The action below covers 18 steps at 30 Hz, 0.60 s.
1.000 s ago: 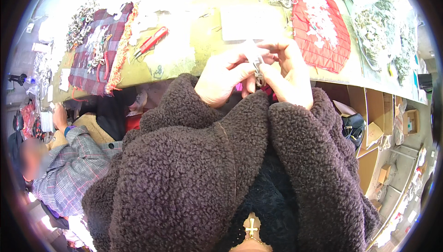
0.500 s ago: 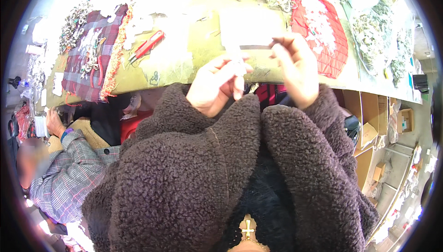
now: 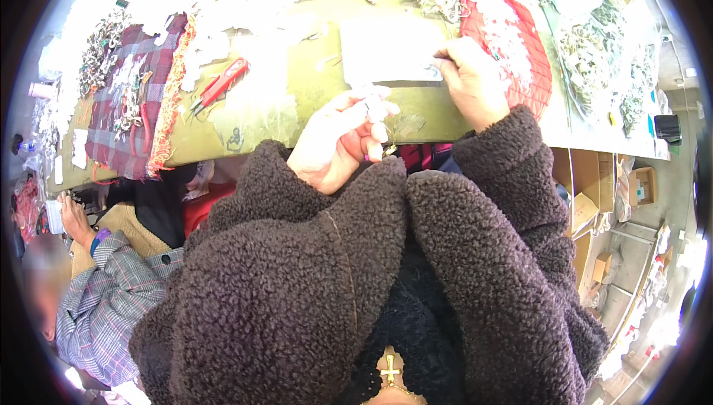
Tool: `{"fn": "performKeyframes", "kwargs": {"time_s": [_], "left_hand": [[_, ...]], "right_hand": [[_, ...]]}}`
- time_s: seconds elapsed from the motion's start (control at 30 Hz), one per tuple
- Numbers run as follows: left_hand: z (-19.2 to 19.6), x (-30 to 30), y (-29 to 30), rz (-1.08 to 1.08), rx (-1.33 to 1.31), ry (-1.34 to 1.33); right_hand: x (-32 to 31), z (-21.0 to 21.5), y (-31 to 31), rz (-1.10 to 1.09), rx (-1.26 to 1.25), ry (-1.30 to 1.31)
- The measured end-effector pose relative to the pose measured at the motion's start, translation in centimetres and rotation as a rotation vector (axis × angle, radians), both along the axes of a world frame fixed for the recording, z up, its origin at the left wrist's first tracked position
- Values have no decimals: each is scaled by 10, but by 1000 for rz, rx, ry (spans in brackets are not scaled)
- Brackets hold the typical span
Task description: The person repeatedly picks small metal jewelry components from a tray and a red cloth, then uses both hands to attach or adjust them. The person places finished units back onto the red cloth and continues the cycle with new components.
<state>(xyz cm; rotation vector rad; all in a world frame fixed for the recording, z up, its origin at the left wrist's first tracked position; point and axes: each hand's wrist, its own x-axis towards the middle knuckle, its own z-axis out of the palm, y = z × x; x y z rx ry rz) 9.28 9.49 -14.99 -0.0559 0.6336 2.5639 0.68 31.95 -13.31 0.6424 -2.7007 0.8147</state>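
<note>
Left hand (image 3: 327, 145), centre of frame: thumb and fingers curled in, pinching a small white piece (image 3: 374, 108) up at the tips. Right hand (image 3: 475, 82), right of centre: thumb and fingertips drawn close together at the lower right edge of a white sheet (image 3: 379, 41). Can't tell if it's gripping anything; white on white, washed out.

Step in hand, my read: small-parts handwork, left holding the piece, right apart from it at the sheet. Next move would call for a steady left pinch and a fine fingertip grip on the right; bulk of the hand clear of the red cloth (image 3: 535, 45) beside it, white bits (image 3: 505, 41) heaped on that.

Piece orientation: long axis looks roughly up-down in frame, top leaning a bit left, bottom end toward the left fingertips. Glare eats the outline, so can't say which end is the front.

Also on the table (image 3: 256, 104): red snips (image 3: 223, 84), upper left, blades to lower left, long axis on a diagonal. Nobody's touching them.
</note>
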Motion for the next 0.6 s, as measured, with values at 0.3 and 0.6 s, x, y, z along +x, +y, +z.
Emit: {"fn": "performKeyframes", "kwargs": {"time_s": [0.3, 0.6], "left_hand": [[7, -1, 2, -8, -114, -26], [14, -1, 4, -1, -165, -37]], "right_hand": [[2, 12, -4, 82, -78, -204], [7, 12, -10, 91, 101, 26]]}}
